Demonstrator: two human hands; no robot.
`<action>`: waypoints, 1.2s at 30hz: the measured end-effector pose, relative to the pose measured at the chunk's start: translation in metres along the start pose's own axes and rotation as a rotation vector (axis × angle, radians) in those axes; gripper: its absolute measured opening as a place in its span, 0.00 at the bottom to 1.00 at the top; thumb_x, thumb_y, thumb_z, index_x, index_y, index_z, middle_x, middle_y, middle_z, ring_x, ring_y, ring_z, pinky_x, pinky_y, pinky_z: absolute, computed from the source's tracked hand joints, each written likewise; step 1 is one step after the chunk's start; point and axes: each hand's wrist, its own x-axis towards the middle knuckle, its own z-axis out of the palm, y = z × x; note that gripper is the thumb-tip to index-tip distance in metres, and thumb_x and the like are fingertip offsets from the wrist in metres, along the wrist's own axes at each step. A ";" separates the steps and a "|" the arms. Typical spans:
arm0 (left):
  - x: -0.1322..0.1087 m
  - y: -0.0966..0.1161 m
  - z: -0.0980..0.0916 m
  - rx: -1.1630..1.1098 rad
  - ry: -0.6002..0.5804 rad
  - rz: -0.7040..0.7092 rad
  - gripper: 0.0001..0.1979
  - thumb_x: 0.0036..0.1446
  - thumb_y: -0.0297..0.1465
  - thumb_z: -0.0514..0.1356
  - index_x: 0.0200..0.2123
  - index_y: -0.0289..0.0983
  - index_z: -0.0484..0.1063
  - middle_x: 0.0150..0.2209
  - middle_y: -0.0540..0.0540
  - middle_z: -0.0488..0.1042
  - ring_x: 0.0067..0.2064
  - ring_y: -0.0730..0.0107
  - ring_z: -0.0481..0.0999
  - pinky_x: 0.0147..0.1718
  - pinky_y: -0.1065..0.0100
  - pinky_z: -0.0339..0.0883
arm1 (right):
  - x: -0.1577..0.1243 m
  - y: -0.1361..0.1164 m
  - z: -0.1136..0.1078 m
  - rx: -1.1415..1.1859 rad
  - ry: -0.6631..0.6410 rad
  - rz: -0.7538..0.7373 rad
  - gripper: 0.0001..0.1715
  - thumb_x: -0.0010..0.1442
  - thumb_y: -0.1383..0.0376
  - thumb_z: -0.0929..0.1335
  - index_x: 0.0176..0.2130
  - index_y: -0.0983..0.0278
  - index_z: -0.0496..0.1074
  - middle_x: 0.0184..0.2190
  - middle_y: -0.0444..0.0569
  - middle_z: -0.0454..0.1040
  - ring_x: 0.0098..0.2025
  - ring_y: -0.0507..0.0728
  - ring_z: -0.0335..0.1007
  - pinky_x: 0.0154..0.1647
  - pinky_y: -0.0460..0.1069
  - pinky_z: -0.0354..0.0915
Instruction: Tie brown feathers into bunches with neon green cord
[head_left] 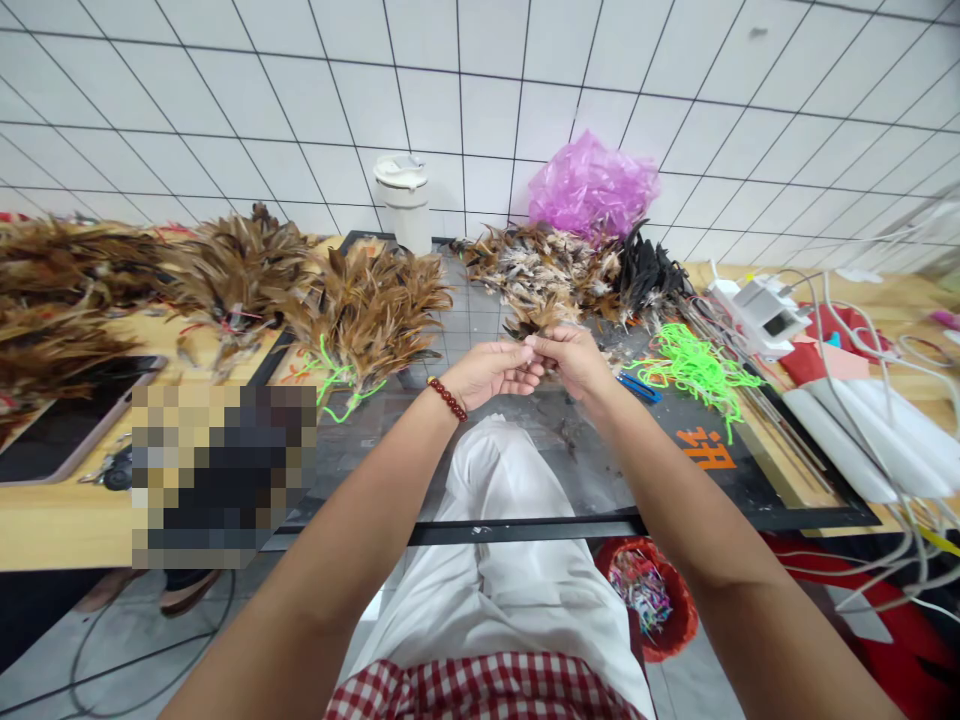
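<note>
My left hand (491, 370), with a dark red bead bracelet (447, 398) on its wrist, and my right hand (574, 358) meet over the dark cutting mat (720, 480). Both pinch a small bunch of brown feathers (534, 322) between closed fingers. Just beyond the hands lies a loose pile of brown and white feathers (544, 270) with black feathers (652, 275) beside it. Tied bundles of brown feathers (371, 305) lie to the left.
Green cords (694, 365) and blue-handled scissors (639, 387) lie right of my hands. A white cup (405, 200) and pink plastic bag (592, 185) stand by the tiled wall. A tablet (67, 420) lies far left, white cables (862, 400) far right, a red bin (649, 595) below.
</note>
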 end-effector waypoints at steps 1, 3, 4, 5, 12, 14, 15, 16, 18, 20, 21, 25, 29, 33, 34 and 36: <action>0.000 -0.001 0.001 0.034 0.043 0.010 0.07 0.53 0.29 0.64 0.29 0.28 0.74 0.28 0.41 0.76 0.26 0.75 0.75 0.28 0.71 0.70 | 0.000 0.001 0.001 -0.016 0.011 -0.001 0.24 0.35 0.53 0.78 0.16 0.65 0.65 0.13 0.39 0.64 0.17 0.46 0.55 0.19 0.45 0.50; 0.001 -0.002 0.004 0.081 0.131 0.030 0.06 0.51 0.27 0.64 0.26 0.28 0.73 0.23 0.44 0.73 0.22 0.77 0.72 0.23 0.74 0.67 | 0.000 0.001 0.003 -0.046 0.007 -0.001 0.24 0.36 0.52 0.77 0.17 0.64 0.65 0.13 0.39 0.64 0.17 0.46 0.54 0.19 0.45 0.50; 0.002 -0.002 0.004 0.080 0.165 0.042 0.07 0.51 0.27 0.64 0.26 0.28 0.73 0.22 0.45 0.73 0.21 0.77 0.71 0.22 0.74 0.65 | 0.000 0.001 0.002 -0.060 0.001 -0.016 0.23 0.38 0.51 0.76 0.18 0.64 0.66 0.14 0.40 0.65 0.17 0.47 0.55 0.19 0.45 0.51; 0.003 -0.002 0.004 0.063 0.190 0.059 0.06 0.52 0.27 0.64 0.26 0.28 0.73 0.22 0.45 0.72 0.21 0.77 0.70 0.22 0.74 0.65 | 0.001 0.000 0.000 -0.080 0.002 -0.049 0.22 0.40 0.51 0.75 0.20 0.64 0.68 0.16 0.41 0.66 0.19 0.47 0.56 0.20 0.45 0.52; 0.006 0.004 -0.003 -0.189 0.345 0.262 0.06 0.54 0.29 0.62 0.30 0.31 0.71 0.24 0.50 0.70 0.24 0.82 0.69 0.23 0.78 0.62 | 0.006 -0.005 -0.024 -0.793 0.106 -0.370 0.06 0.50 0.65 0.69 0.29 0.63 0.77 0.25 0.45 0.73 0.27 0.53 0.64 0.33 0.49 0.59; 0.006 0.005 -0.004 -0.229 0.408 0.273 0.06 0.55 0.29 0.61 0.30 0.31 0.70 0.22 0.52 0.68 0.22 0.83 0.67 0.21 0.79 0.59 | 0.004 -0.004 -0.025 -0.985 -0.034 -0.422 0.07 0.50 0.68 0.68 0.31 0.63 0.78 0.29 0.48 0.74 0.31 0.54 0.67 0.36 0.49 0.60; 0.006 0.006 -0.005 -0.244 0.429 0.273 0.06 0.55 0.28 0.61 0.29 0.31 0.70 0.21 0.52 0.67 0.21 0.83 0.66 0.21 0.79 0.58 | 0.002 -0.003 -0.024 -1.051 -0.120 -0.440 0.09 0.51 0.68 0.68 0.33 0.63 0.78 0.32 0.49 0.74 0.33 0.55 0.68 0.37 0.49 0.60; 0.006 0.006 -0.005 -0.254 0.443 0.271 0.06 0.55 0.28 0.61 0.29 0.31 0.70 0.21 0.52 0.67 0.21 0.83 0.65 0.21 0.79 0.58 | 0.001 -0.002 -0.023 -1.112 -0.194 -0.447 0.09 0.51 0.68 0.68 0.35 0.63 0.78 0.33 0.50 0.74 0.35 0.55 0.68 0.38 0.48 0.60; 0.006 0.006 -0.005 -0.258 0.459 0.264 0.06 0.55 0.28 0.61 0.29 0.31 0.69 0.21 0.52 0.67 0.21 0.83 0.65 0.21 0.79 0.58 | -0.001 0.000 -0.020 -1.207 -0.261 -0.443 0.09 0.52 0.68 0.67 0.33 0.63 0.77 0.35 0.51 0.73 0.36 0.55 0.68 0.39 0.48 0.60; 0.006 0.005 -0.005 -0.250 0.457 0.263 0.06 0.56 0.28 0.61 0.29 0.31 0.69 0.22 0.51 0.68 0.21 0.83 0.66 0.21 0.79 0.59 | -0.001 0.001 -0.018 -1.180 -0.222 -0.436 0.07 0.52 0.69 0.66 0.29 0.63 0.75 0.33 0.50 0.72 0.36 0.55 0.67 0.39 0.49 0.59; 0.006 0.005 -0.005 -0.246 0.449 0.266 0.06 0.56 0.29 0.61 0.29 0.31 0.69 0.22 0.51 0.68 0.21 0.83 0.66 0.21 0.78 0.60 | 0.000 0.000 -0.017 -1.084 -0.179 -0.424 0.06 0.53 0.69 0.66 0.28 0.63 0.74 0.31 0.49 0.72 0.35 0.55 0.66 0.38 0.49 0.59; 0.006 0.004 -0.004 -0.227 0.381 0.252 0.07 0.52 0.29 0.63 0.29 0.32 0.70 0.26 0.50 0.71 0.22 0.83 0.67 0.19 0.79 0.56 | 0.002 -0.007 -0.015 -0.384 -0.004 -0.280 0.11 0.53 0.57 0.68 0.28 0.63 0.69 0.20 0.42 0.65 0.24 0.50 0.58 0.27 0.47 0.56; 0.007 0.002 -0.003 -0.194 0.379 0.232 0.07 0.50 0.29 0.65 0.28 0.31 0.71 0.27 0.49 0.71 0.22 0.84 0.66 0.16 0.80 0.52 | 0.000 -0.014 -0.012 -0.051 0.019 -0.151 0.21 0.44 0.50 0.74 0.27 0.62 0.66 0.17 0.39 0.61 0.20 0.48 0.53 0.23 0.46 0.53; 0.007 0.001 -0.002 -0.202 0.289 0.214 0.06 0.50 0.28 0.65 0.29 0.31 0.72 0.33 0.45 0.76 0.26 0.81 0.71 0.19 0.79 0.58 | -0.002 -0.015 -0.009 -0.017 0.007 -0.117 0.23 0.41 0.49 0.75 0.26 0.62 0.67 0.18 0.39 0.63 0.21 0.48 0.55 0.24 0.46 0.57; 0.007 0.000 -0.002 -0.216 0.263 0.216 0.05 0.51 0.28 0.64 0.30 0.31 0.72 0.34 0.44 0.76 0.27 0.81 0.72 0.21 0.79 0.60 | -0.002 -0.015 -0.009 -0.013 -0.005 -0.110 0.23 0.40 0.49 0.75 0.27 0.63 0.68 0.19 0.40 0.64 0.22 0.48 0.56 0.25 0.46 0.58; 0.007 0.000 -0.002 -0.247 0.235 0.234 0.04 0.53 0.27 0.63 0.30 0.31 0.72 0.34 0.44 0.77 0.29 0.80 0.73 0.25 0.78 0.65 | -0.003 -0.014 -0.007 0.008 -0.031 -0.088 0.23 0.39 0.51 0.76 0.29 0.63 0.70 0.21 0.41 0.67 0.23 0.48 0.60 0.26 0.46 0.60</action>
